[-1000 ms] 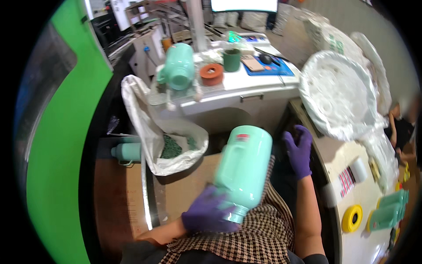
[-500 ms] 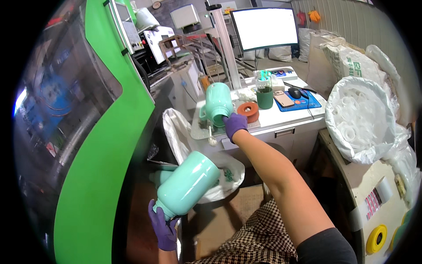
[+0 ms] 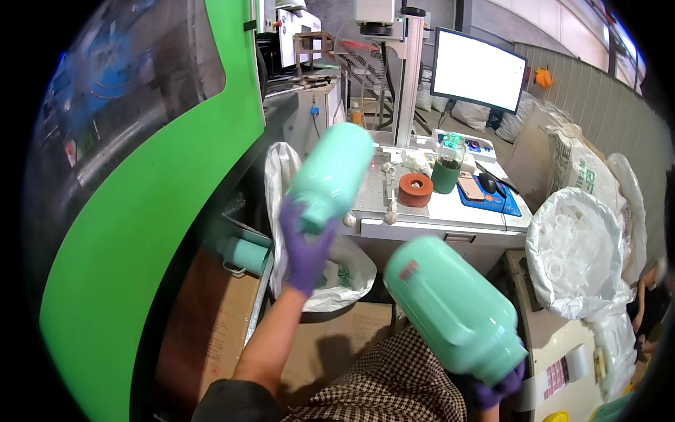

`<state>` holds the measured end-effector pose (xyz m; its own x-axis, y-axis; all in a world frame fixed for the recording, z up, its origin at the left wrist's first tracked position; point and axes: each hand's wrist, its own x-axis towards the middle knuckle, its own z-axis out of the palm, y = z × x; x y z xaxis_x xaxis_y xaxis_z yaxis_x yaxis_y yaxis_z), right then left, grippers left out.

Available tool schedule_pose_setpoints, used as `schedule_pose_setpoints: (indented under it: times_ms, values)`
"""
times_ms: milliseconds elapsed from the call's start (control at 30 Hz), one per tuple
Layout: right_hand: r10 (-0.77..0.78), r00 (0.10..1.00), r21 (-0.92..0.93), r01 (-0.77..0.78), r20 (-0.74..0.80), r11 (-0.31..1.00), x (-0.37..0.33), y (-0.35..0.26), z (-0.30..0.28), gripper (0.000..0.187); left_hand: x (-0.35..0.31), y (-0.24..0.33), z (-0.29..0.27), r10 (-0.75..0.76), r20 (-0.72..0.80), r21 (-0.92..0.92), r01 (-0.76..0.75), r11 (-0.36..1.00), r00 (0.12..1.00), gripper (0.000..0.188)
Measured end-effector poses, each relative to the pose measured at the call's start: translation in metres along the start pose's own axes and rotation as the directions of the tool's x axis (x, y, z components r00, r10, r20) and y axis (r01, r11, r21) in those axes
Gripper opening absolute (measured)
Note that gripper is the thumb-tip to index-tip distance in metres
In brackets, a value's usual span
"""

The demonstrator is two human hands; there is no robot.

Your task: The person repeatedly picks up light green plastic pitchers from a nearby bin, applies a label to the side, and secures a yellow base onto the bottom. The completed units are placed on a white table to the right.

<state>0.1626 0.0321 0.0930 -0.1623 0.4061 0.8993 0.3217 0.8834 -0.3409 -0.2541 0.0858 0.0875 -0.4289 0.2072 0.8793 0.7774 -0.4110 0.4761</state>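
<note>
Two mint-green plastic jugs are in my purple-gloved hands, both upside down or tilted, neck toward the hand. My left hand (image 3: pixel 308 246) is closed around the neck of one jug (image 3: pixel 339 169), raised at the left edge of the white bench; it is a little blurred. Low on the right, my right hand (image 3: pixel 500 390) grips the mouth end of the other jug (image 3: pixel 450 309), partly hidden behind it. That jug has a small dark reddish printed patch near its base. On the bench, a perforated metal plate (image 3: pixel 371 188) carries a fixture with white knobs (image 3: pixel 391 214).
Ahead, an orange-red ring (image 3: pixel 415 190), a green-sleeved bottle (image 3: pixel 447 169), a phone (image 3: pixel 470 187) and a mouse (image 3: pixel 487 183) lie on the bench. A marking-machine column (image 3: pixel 409 84) rises behind. A lined bin (image 3: pixel 573 239) of clear plastic parts stands right; a green machine (image 3: pixel 140 274) borders the left.
My right hand has taken its jug off the bench and drawn it back to my lower right. My left hand has raised its jug up and forward toward the bench. The view has shifted.
</note>
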Motion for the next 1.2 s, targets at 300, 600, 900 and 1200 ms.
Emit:
schedule_pose_setpoints:
  times_ms: [300,600,900,1200]
  values:
    - [0.335,0.942,-0.103,-0.329,0.038,0.939,-0.117,0.002,-0.155,0.052,0.002,-0.059,0.160,0.095,0.285,0.517,-0.236,0.823,0.954,0.063]
    - [0.211,0.964,0.090,-0.227,0.160,0.970,-0.056,-0.036,-0.106,0.040,0.018,-0.081,0.159,-0.217,0.365,0.641,-0.076,0.764,0.905,0.079]
    - [0.021,0.961,0.036,-0.032,0.276,0.999,-0.016,-0.049,-0.086,0.051,-0.009,0.097,0.098,0.064,0.688,-0.312,0.215,0.925,0.723,0.081]
    - [0.479,0.831,0.292,-0.550,0.281,0.782,-0.016,-0.059,-0.039,0.052,-0.031,0.227,0.020,0.684,0.678,-0.708,-0.013,0.707,0.270,0.085]
